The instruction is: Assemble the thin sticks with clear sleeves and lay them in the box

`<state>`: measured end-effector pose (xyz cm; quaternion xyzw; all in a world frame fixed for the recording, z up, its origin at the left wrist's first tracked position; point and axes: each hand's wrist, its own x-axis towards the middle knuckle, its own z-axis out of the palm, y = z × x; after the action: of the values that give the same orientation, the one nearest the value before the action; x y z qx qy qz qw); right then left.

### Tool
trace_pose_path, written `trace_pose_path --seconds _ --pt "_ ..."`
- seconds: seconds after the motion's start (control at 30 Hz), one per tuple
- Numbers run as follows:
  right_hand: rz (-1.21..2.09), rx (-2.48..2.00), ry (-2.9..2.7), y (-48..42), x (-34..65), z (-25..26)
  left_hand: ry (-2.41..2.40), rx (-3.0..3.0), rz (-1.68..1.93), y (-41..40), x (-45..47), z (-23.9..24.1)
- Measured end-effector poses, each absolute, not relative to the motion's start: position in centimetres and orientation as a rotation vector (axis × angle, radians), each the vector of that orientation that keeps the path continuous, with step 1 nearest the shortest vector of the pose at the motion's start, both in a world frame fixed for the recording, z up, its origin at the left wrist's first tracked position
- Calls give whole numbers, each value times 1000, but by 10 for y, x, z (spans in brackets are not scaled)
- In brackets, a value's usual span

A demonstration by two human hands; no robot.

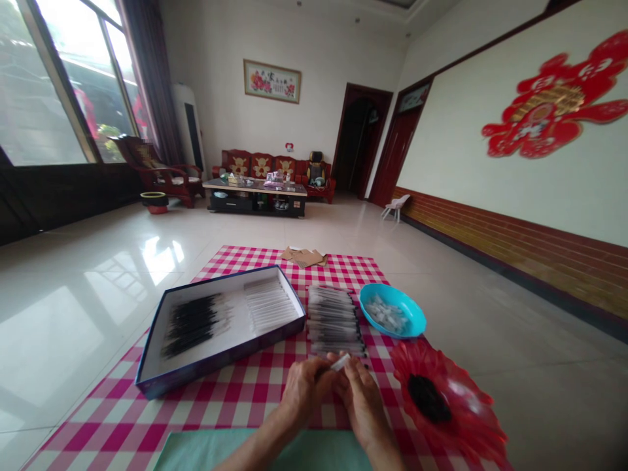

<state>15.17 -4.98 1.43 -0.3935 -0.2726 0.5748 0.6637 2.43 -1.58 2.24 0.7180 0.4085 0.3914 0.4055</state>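
Observation:
My left hand (304, 390) and my right hand (360, 407) meet above the checked cloth, their fingertips pinching a small white plastic tube (340, 362). Just beyond them lies a stack of slim pen-like tubes (333, 320) with dark tips. A blue plastic bowl (392, 311) to the right of the stack holds small whitish pieces (386, 314). An open, blue-rimmed box (220, 330) on the left holds rows of black-tipped tubes (193, 325) and clear tubes (269, 303). Neither hand touches the box or bowl.
A red flower-shaped dish (441, 399) with a dark heap sits to my right on the pink checked cloth (245, 409). A pale green mat (260, 451) lies under my forearms. Flattened cardboard (304, 257) rests at the cloth's far edge, on a tiled floor.

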Motion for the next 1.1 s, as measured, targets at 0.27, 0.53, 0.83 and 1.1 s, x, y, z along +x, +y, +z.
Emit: trace_pose_path --seconds 0.27,0.53,0.83,1.1 --pt "1124 -1016 -664 -49 155 16 946 1818 919 -19 24 26" --pt "1324 -840 -703 -56 159 24 523 881 338 -7 12 19" --pt "1275 -952 -610 -51 152 15 1057 1872 966 -18 26 21" --pt "1137 -1017 -645 -49 153 20 1003 1951 952 -22 23 23"
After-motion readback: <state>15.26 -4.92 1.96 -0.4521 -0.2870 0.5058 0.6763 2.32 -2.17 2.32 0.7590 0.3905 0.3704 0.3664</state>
